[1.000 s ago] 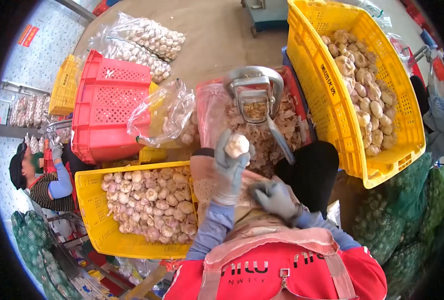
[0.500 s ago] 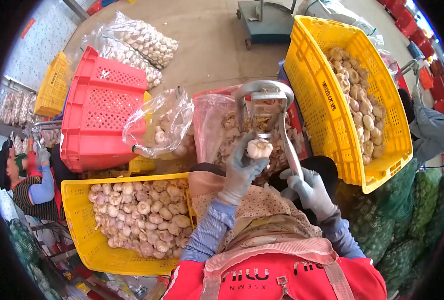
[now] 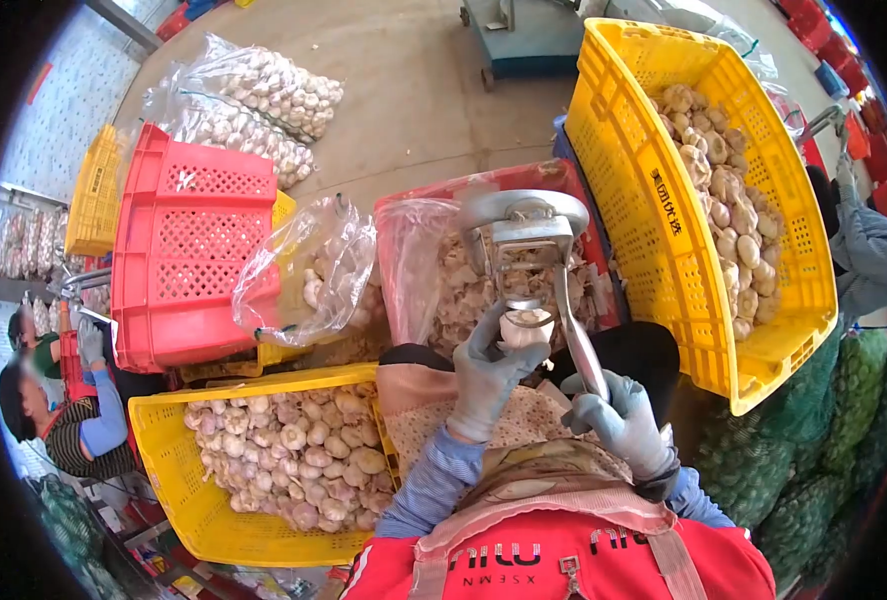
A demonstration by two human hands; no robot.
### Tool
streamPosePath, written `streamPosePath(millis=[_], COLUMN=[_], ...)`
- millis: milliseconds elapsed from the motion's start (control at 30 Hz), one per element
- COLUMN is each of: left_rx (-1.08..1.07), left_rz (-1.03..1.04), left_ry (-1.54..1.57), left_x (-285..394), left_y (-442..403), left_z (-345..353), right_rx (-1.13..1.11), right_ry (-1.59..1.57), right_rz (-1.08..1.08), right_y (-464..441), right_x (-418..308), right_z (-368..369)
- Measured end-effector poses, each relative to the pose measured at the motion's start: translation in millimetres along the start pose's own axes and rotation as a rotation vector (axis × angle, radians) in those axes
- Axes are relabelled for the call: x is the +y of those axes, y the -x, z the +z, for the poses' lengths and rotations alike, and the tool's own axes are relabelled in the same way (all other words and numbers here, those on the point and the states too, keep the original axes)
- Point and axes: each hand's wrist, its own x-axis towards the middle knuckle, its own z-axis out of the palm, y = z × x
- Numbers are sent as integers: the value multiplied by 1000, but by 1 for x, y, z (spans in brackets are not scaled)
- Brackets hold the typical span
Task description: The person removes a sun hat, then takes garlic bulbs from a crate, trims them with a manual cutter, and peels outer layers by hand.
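My left hand, in a grey glove, has its fingers closed around a white garlic bulb. The bulb sits right at the lower ring-like end of a metal cutting tool, which partly covers its upper side. My right hand, also gloved, is wrapped round the tool's long metal handle. Below the tool, a red crate with a plastic liner holds garlic skins and scraps. A small pale bit shows just under the bulb.
At lower left a yellow crate holds garlic bulbs; another yellow crate of browner bulbs stands tilted at right. A red crate, bagged garlic and a wheeled platform are farther off. A co-worker sits at left.
The bulb in my left hand now meets the tool's lower end and is partly covered by it. The tool's handle has tilted slightly, and the camera view has shifted a little.
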Motion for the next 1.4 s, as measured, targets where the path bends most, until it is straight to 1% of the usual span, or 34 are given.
streamPosePath(millis=[133,200,233,267,300,367,433,467,500,533,567,600,633,667,700,733,767,800,867,900,933,967,1000,1033,1100,1133,1167,1200,1233,1300,1333,1367,1400], left_rx=[11,-5,-8,-13,-21,-40,-73,-81,-77,-112,-147,-125,-127,-133,-89,-65,-41,18,128,102,99,98,95,7,-164,-191,-219,-223,-251,-222,-234,-226,-216], left_rz=[-40,-62,-68,-74,-73,-83,56,104,114,55,-10,-14,-15,-20,-88,-22,57,42,-125,-93,-79,1,78,272,229,236,245,339,235,260,202,201,196], left_ry=[-33,-96,-94,49,195,203,132,49,48,44,39,-2,-32,-62,-108,-176,-247,-302,-323,-378,-382,-300,-219,-407,-220,-252,-283,-390,-327,-266,-75,-65,67], left_x=[-3,2,2,2,3,-4,0,-9,-9,-9,-12,-15,-18,-14,-13,-22,-29,-27,-40,-41,-41,-41,-42,-41,-25,-33,-40,-46,-51,-58,-61,-64,-64], left_y=[-2,-3,-3,-4,-4,-4,-3,-2,3,8,14,20,29,38,46,51,52,58,63,68,73,80,86,90,105,103,102,97,97,101,104,104,102], left_z=[-4,-5,-5,-3,-1,-7,-8,-15,-21,-26,-30,-32,-35,-32,-26,-20,-13,-9,-5,-7,-7,-6,-6,-12,1,-1,-3,-7,-12,-12,-12,-13,-14], right_rx=[-6,-50,20,92,157,89,64,208,354,445,475,504,424,341,265,179,178,273,154,45,41,36,92,93,201,136,190,242,263,314,357,344,333], right_ry=[-44,-135,49,237,578,317,331,419,505,679,665,646,593,545,498,487,544,573,58,-361,-439,-514,-553,-561,-529,-565,-512,-457,-525,-272,-51,-36,-22], right_rz=[29,40,-174,-390,-543,-431,-424,-474,-521,-599,-742,-878,-926,-859,-800,-723,-779,-846,-573,-379,-354,-326,-293,-304,-193,-248,-273,-299,-302,-440,-575,-630,-690], right_y=[-4,-15,-28,-50,-81,-114,-106,-98,-87,-72,-52,-34,-21,-10,-5,-2,-6,-8,-15,-15,-14,-14,-16,-15,-10,-17,-18,-19,-23,-26,-31,-32,-34], right_x=[2,14,30,53,89,93,86,78,71,65,55,50,56,55,48,42,49,55,66,67,66,68,71,73,69,80,84,88,90,87,89,87,83], right_z=[0,0,2,3,-11,-4,-2,3,6,7,7,7,4,10,17,23,29,36,42,48,44,40,39,39,44,49,54,60,63,70,70,73,76])
